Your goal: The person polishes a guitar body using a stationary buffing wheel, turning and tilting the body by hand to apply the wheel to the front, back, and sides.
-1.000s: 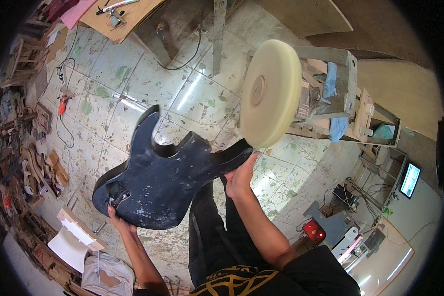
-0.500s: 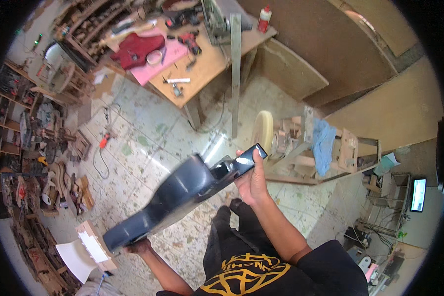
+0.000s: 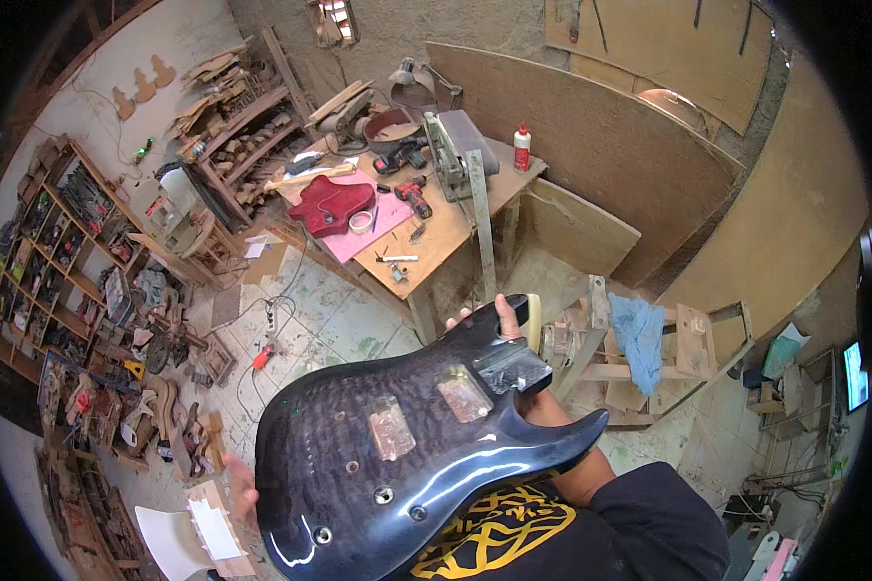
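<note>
A: ok so where's the guitar body [image 3: 329, 450], and what are the hands up to?

B: It's held up near the middle, in front of the black shirt [image 3: 639, 528], face showing, with the neck end pointing far right. Right hand [image 3: 484, 315] is curled around the horn [image 3: 520, 304]: thumb over it, fingertips poking out past the far edge, so that's a real hold. Left hand [image 3: 241, 486] is by the near left edge with only some fingers showing, kinda blurry. Can't tell how open it is or if it's gripping.

A: anything sitting in its pockets?

B: Two rectangular pockets [image 3: 391, 428] in the face, pale rough floors showing. Also a few round holes [image 3: 385, 495] toward the near left end.

A: and containers around the room?

B: Big shelf [image 3: 73, 321] on the left, compartments crammed with tools and small bits, mostly too tiny to name. Farther back there's a rack [image 3: 225, 194] stacked with wood pieces. On the far table [image 3: 446, 237] a white and red bottle [image 3: 522, 150] stands upright at the right end, no clue what's inside.

A: what else is on that table?

B: Red body [image 3: 331, 205] lying on a pink sheet [image 3: 389, 213], tape roll [image 3: 360, 223] beside it, drill [image 3: 415, 197] just to the right.
</note>
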`<state>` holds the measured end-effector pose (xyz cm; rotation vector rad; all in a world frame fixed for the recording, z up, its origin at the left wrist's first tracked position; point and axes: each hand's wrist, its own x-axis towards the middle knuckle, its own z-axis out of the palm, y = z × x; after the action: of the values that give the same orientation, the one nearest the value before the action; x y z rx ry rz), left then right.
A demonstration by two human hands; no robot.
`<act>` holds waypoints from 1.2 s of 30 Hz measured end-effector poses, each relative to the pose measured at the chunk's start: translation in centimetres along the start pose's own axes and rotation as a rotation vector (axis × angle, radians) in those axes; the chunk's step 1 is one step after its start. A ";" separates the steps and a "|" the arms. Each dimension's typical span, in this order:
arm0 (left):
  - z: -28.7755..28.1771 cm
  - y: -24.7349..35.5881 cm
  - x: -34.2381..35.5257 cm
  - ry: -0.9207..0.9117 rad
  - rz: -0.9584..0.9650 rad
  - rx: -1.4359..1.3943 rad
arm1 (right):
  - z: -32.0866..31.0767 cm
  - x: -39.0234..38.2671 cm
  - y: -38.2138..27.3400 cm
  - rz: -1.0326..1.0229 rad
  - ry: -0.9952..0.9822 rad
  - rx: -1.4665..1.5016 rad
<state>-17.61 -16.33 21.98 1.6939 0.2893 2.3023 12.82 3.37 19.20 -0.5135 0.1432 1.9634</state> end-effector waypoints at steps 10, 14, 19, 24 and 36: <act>2.7 -4.5 -0.8 0.651 -1.039 -0.625 | -1.0 -3.7 -4.4 -0.396 -0.227 -0.064; 3.6 -8.0 -4.1 0.684 -1.410 -0.771 | -4.1 -6.5 -7.2 -0.539 -0.062 -0.031; 6.2 -10.5 -7.6 0.505 -1.724 -0.641 | -11.2 -11.3 -10.4 -0.687 0.255 -0.027; 7.9 -11.3 -12.1 0.458 -1.991 -0.638 | -17.7 -15.5 -10.6 -0.709 0.464 0.005; 5.8 -18.3 -22.8 0.542 -2.476 -0.505 | -30.5 -14.2 -11.3 -0.594 0.831 0.147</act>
<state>-3.88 -6.54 -2.59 -0.2444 0.9312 0.4867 36.76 -13.43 -0.87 -1.1062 0.5781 1.0657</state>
